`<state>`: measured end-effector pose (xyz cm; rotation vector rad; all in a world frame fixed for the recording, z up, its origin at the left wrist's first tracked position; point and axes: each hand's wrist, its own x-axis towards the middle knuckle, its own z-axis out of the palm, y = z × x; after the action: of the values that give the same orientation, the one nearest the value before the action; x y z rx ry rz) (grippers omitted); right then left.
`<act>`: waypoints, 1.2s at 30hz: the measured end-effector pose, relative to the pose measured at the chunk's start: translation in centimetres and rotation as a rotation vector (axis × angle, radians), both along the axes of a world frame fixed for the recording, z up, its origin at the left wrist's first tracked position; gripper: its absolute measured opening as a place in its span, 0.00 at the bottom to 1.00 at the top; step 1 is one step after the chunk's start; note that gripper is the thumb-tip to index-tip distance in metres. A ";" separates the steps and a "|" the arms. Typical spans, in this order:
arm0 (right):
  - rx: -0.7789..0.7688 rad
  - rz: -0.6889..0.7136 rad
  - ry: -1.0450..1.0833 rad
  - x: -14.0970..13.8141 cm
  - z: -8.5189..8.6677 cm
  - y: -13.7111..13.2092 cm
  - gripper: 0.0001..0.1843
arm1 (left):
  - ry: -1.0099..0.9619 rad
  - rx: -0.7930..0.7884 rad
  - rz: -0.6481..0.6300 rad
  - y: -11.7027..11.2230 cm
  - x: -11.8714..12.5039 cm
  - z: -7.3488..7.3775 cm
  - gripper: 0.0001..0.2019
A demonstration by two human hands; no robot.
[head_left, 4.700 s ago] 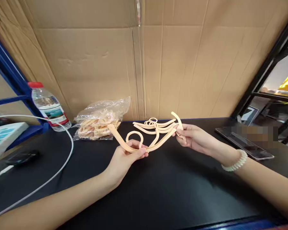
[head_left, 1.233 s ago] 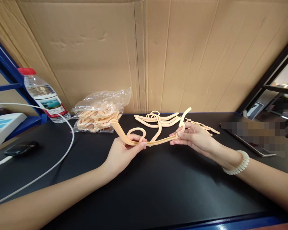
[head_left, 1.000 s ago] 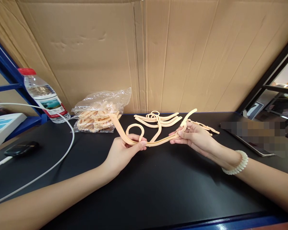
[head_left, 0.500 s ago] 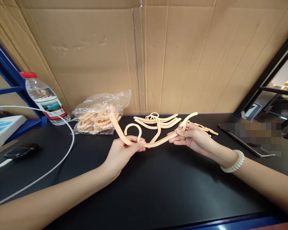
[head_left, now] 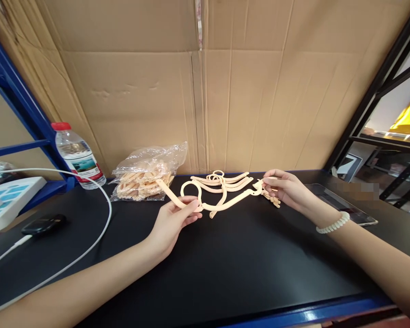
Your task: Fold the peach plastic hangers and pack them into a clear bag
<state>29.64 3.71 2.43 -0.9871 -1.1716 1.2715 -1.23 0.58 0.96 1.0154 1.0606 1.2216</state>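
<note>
My left hand [head_left: 176, 219] is closed in a pinch on a peach plastic hanger [head_left: 222, 204], just below its hook loop. Its right arm tip sits by my right hand [head_left: 284, 188], whose fingers are curled over a thin peach strip [head_left: 272, 199] on the black table [head_left: 232, 269]. Whether the right hand still grips the hanger I cannot tell. Behind the hanger lies a small stack of finished hangers [head_left: 222, 180]. A white bead bracelet [head_left: 334, 222] is on my right wrist.
A clear bag of peach parts [head_left: 144, 178] lies at the back left beside a water bottle [head_left: 78, 156]. A white cable [head_left: 99, 228] curves past a black device [head_left: 43, 223]. A tablet [head_left: 341, 203] lies at the right. Cardboard [head_left: 205, 91] walls the back.
The hanger has come down from mid-air toward the table. My right hand has slid off its arm to the right and now rests over the thin strip. The view has tilted a little.
</note>
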 end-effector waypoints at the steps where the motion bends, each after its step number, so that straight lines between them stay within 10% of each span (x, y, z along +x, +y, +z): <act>1: -0.009 -0.008 -0.010 0.3 -0.1 -0.2 0.13 | -0.013 -0.015 0.026 0.1 -0.2 0.2 0.10; 13: -0.074 0.013 -0.344 3.2 -1.9 -2.8 0.20 | 0.264 0.101 -0.099 -0.1 -5.1 0.4 0.19; 22: 0.504 0.067 -1.202 0.7 -1.4 -2.6 0.10 | 0.711 0.283 -0.137 1.1 -7.9 0.9 0.14; 36: 0.743 0.035 -1.450 1.6 -2.7 -1.9 0.13 | 1.059 0.519 -0.167 1.4 -8.8 0.0 0.14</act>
<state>31.21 1.84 -0.29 -1.2519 -2.4689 -0.1604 -10.00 1.99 1.01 2.2424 1.4118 0.7915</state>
